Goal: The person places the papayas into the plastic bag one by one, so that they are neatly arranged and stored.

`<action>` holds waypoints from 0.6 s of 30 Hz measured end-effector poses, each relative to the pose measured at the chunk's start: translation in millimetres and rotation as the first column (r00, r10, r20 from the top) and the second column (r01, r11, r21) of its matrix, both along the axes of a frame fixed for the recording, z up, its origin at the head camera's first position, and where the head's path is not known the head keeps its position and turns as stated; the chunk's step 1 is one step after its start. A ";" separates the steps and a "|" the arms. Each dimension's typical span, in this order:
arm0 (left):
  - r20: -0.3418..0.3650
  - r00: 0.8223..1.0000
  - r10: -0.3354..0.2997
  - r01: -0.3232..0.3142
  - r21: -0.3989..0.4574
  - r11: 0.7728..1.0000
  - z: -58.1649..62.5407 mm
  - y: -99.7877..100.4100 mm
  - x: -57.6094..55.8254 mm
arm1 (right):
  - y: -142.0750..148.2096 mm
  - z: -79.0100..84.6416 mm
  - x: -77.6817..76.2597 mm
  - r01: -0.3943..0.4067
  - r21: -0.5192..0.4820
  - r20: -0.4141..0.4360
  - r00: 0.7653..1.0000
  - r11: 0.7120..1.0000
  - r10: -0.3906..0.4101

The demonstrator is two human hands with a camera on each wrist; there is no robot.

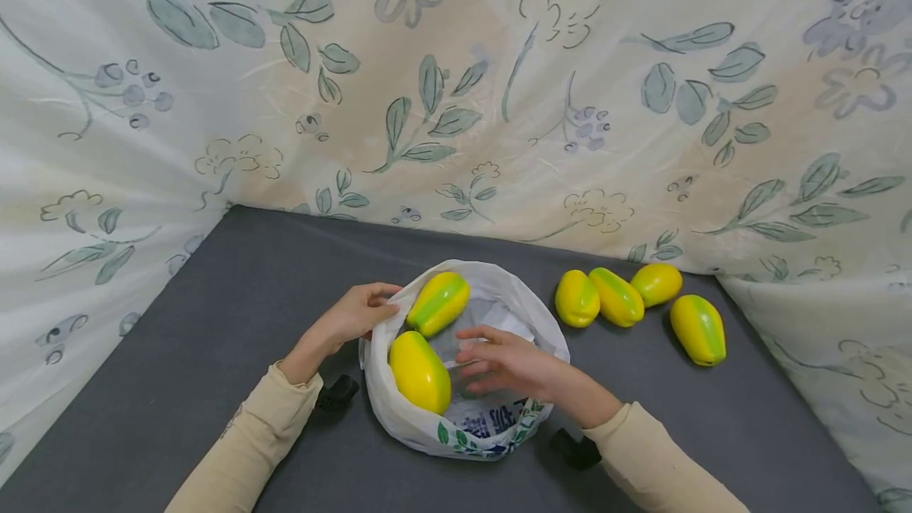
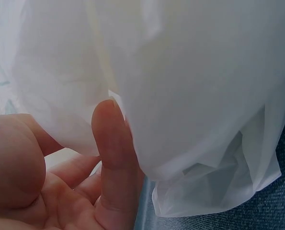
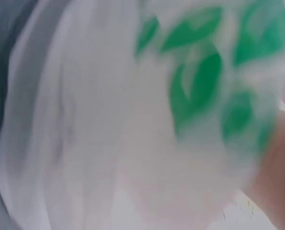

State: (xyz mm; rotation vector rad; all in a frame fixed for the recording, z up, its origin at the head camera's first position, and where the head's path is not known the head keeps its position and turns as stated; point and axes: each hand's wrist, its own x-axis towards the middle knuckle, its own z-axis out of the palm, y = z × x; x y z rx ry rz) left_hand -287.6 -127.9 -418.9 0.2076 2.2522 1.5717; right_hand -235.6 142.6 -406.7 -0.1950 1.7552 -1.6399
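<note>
A white plastic bag (image 1: 558, 331) stands with its mouth spread wide in the head view. Inside, along its left side, lie two yellow-green papayas, an upper papaya (image 1: 438, 303) and a lower papaya (image 1: 419, 372). My left hand (image 1: 353, 313) grips the bag's left rim; the left wrist view shows the fingers (image 2: 114, 143) against the thin white plastic. Over the bag's mouth, my right hand (image 1: 509, 362) reaches in from the right with its fingers extended and nothing in them. In the right wrist view the bag's side (image 3: 99, 120), printed with green leaves, is blurred and hides most of that hand.
Several more papayas lie right of the bag on the dark grey tabletop (image 1: 285, 260): a left papaya (image 1: 577, 298), a middle papaya (image 1: 617, 297), a back papaya (image 1: 656, 284) and a right papaya (image 1: 697, 329). A floral curtain (image 1: 456, 196) borders the table's back and sides.
</note>
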 end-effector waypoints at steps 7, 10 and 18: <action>0.000 1.000 -0.003 0.003 0.001 1.000 -0.7 0.0 0.0 | 31.1 18.4 -5.2 0.065 -0.021 -0.048 0.997 0.998 -0.066; -0.004 1.000 -0.002 0.002 -0.005 1.000 -0.6 0.5 0.6 | 45.3 25.0 -7.1 0.115 -0.063 -0.045 0.992 0.991 -0.118; -0.005 1.000 0.008 -0.008 -0.026 1.000 0.9 2.2 1.3 | 78.8 37.4 -6.1 0.202 -0.193 -0.008 0.978 0.960 -0.207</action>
